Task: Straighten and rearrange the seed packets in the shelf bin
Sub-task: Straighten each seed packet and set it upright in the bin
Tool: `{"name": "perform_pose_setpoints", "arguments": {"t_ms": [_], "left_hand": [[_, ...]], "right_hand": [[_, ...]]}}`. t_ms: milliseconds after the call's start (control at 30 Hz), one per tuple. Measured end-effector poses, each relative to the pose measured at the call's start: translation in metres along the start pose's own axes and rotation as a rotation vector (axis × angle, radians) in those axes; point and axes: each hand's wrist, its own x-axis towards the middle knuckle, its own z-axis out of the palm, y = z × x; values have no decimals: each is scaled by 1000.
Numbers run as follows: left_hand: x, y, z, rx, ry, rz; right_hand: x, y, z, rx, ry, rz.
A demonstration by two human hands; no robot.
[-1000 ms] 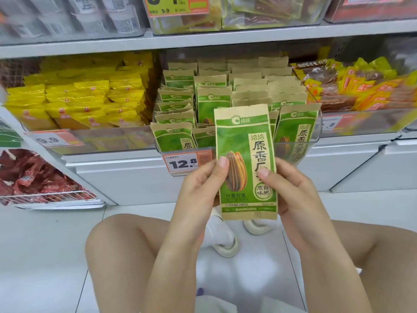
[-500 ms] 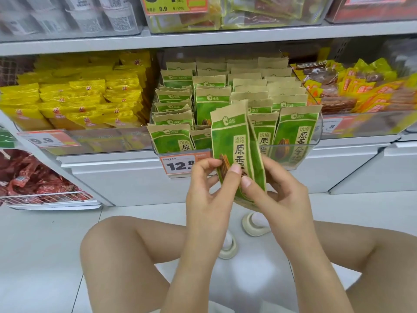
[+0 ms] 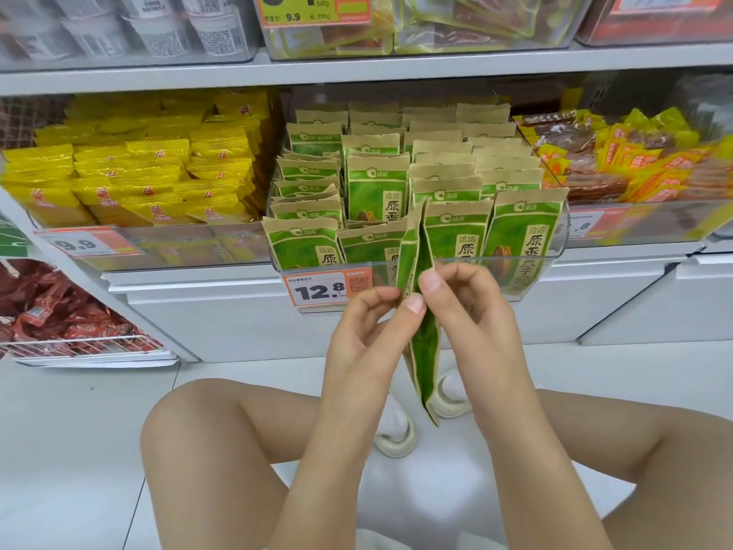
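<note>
A green and tan seed packet (image 3: 425,351) hangs upright and edge-on to me, just in front of the clear shelf bin (image 3: 618,260). My left hand (image 3: 365,335) pinches its left side with thumb and fingers. My right hand (image 3: 472,311) pinches its right side, thumb near the middle. The bin holds several rows of the same green packets (image 3: 377,188); those on the left lean and lie crooked, those on the right stand upright. A front-row packet (image 3: 527,232) stands at the bin's right corner.
Yellow snack bags (image 3: 150,180) fill the bin to the left, orange and brown packs (image 3: 642,164) the bin to the right. A 12.8 price tag (image 3: 325,287) hangs on the bin front. My bare knees and white sandals are above the white floor.
The packet faced me flat one second ago; both hands have turned it until it stands edge-on. It also sits slightly lower, and my fingers have shifted toward its edges.
</note>
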Motion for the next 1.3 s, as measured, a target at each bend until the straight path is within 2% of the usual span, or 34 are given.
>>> {"name": "perform_pose_setpoints", "arguments": {"t_ms": [233, 467, 667, 767, 867, 1033, 1300], "left_hand": [[-2, 2, 1, -19, -24, -7], [-1, 3, 0, -2, -73, 0], [0, -5, -8, 93, -184, -20], [0, -5, -10, 96, -145, -3], [0, -1, -9, 26, -41, 26], [2, 4, -7, -119, 142, 73], [-1, 8, -8, -122, 162, 76]], "right_hand": [[11, -11, 6, 62, -23, 72], [10, -11, 6, 86, 31, 98], [14, -7, 2, 152, 86, 150], [11, -3, -3, 126, 15, 141], [0, 5, -10, 57, -108, 127], [-12, 11, -17, 103, -310, 235], [-13, 3, -22, 126, -338, 203]]}}
